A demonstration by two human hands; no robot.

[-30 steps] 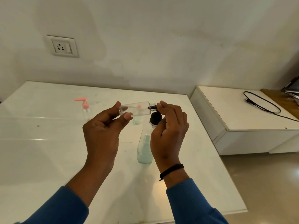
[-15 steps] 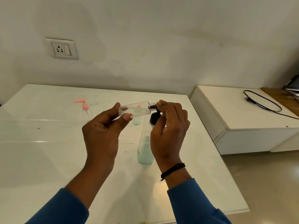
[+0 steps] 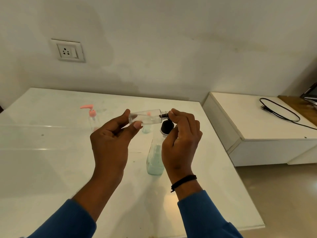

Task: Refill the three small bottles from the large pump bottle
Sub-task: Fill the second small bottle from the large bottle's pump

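L hand (image 3: pixel 109 143) pinching, R hand (image 3: pixel 181 140) fingers curled, both raised.

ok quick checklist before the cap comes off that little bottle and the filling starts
1. Small clear bottle held firmly by left hand: ok, lying sideways between thumb and fingers.
2. Right hand on its black cap: ok, pinching it.
3. Cap off: not ok, at the neck.
4. Large pump bottle upright on the table: ok, holds pale liquid.
5. Pink pump bottle within reach: ok, standing apart.
6. Third small bottle: cannot tell, mostly hidden behind the held one.
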